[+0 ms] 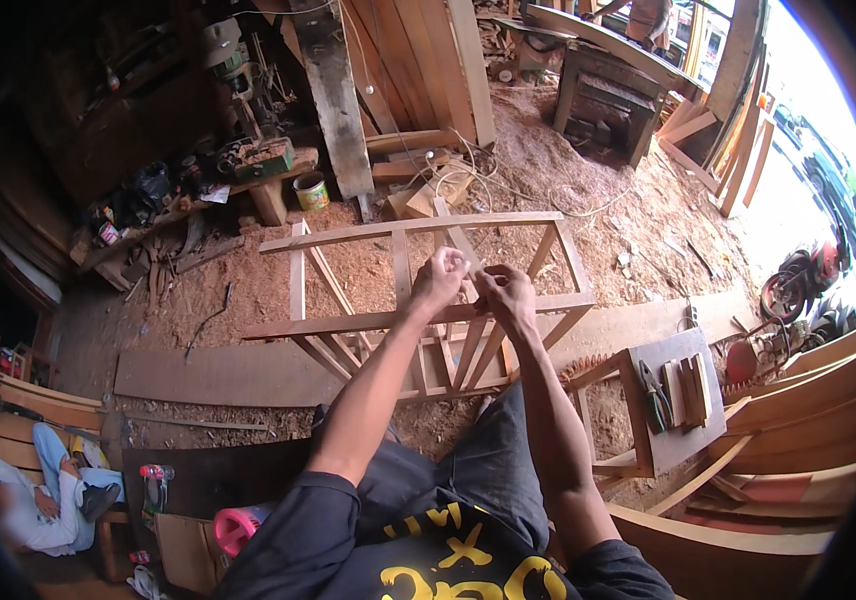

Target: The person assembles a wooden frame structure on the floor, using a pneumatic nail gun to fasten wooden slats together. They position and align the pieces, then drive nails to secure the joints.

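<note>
A wooden frame [338, 322] of slim, pale bars stands in front of me, with long rails and upright or slanting legs. A short wooden strip [460, 238] reaches from the far rail toward the near one. My right hand [508, 297] is closed around the near end of this strip, just above the near rail. Beside it, my left hand [437, 280] has its fingers pinched together against the strip's left side. Whatever lies between those left fingertips is too small to make out.
On the right, a small table [645, 440] bears pliers [654, 398] and short wood blocks [686, 390]. A board [218, 375] lies on the shaving-covered floor. At lower left sits a person [58, 500]. A workbench [608, 85] stands far right, and a paint can [312, 190] far left.
</note>
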A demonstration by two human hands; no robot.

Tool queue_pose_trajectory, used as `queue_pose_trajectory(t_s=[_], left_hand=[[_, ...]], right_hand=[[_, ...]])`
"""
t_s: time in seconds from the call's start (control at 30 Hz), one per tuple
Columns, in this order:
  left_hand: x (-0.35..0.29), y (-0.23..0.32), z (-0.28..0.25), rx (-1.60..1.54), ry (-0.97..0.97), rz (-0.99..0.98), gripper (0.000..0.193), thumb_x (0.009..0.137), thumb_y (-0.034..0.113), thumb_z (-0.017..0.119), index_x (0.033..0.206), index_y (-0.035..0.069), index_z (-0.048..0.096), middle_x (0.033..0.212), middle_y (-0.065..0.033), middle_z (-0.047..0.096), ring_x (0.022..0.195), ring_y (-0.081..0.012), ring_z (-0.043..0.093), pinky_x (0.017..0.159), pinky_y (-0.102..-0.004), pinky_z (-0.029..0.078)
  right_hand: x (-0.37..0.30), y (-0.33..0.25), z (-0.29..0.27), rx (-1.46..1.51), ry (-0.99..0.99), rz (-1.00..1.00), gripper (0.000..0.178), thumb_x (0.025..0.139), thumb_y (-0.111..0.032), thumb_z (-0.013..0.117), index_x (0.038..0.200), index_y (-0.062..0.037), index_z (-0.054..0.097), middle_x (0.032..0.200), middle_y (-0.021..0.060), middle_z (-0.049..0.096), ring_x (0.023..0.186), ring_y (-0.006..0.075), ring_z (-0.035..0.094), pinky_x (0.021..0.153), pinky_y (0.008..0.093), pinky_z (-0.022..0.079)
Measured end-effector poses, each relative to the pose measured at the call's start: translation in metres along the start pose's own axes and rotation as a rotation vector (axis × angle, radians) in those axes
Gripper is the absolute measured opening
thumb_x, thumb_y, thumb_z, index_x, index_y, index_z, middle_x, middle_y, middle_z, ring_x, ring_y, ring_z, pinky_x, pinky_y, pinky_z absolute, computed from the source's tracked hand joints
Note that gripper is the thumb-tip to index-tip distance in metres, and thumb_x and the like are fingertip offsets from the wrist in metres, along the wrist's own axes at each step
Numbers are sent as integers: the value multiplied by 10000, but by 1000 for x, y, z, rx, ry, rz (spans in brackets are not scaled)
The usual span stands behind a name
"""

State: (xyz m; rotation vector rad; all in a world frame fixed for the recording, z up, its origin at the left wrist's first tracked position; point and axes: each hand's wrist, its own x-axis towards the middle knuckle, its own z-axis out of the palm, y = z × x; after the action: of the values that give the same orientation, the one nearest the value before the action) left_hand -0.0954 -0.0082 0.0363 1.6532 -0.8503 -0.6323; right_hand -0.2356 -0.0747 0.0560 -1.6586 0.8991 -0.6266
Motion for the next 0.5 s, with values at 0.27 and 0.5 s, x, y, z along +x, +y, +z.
queue_pose_trajectory(t_s=[0.27,0.5], left_hand=[[24,-34,13,-203,1,-186,586,831,209,752,1252,27,387,943,-157,642,668,-201,646,538,-322,537],[26,-43,19,19,160,26,415,830,186,756,1130,35,511,900,-93,612,770,-175,595,659,-318,509]], right_hand=[[6,1,-7,-235,-92,-127,320,878,-282,623,993,4,709,714,181,687,574,262,677,580,381,534],[-11,18,-19,-614,49,-309,263,811,-155,624,1052,-132,724,869,90,725,844,296,663,784,385,493]])
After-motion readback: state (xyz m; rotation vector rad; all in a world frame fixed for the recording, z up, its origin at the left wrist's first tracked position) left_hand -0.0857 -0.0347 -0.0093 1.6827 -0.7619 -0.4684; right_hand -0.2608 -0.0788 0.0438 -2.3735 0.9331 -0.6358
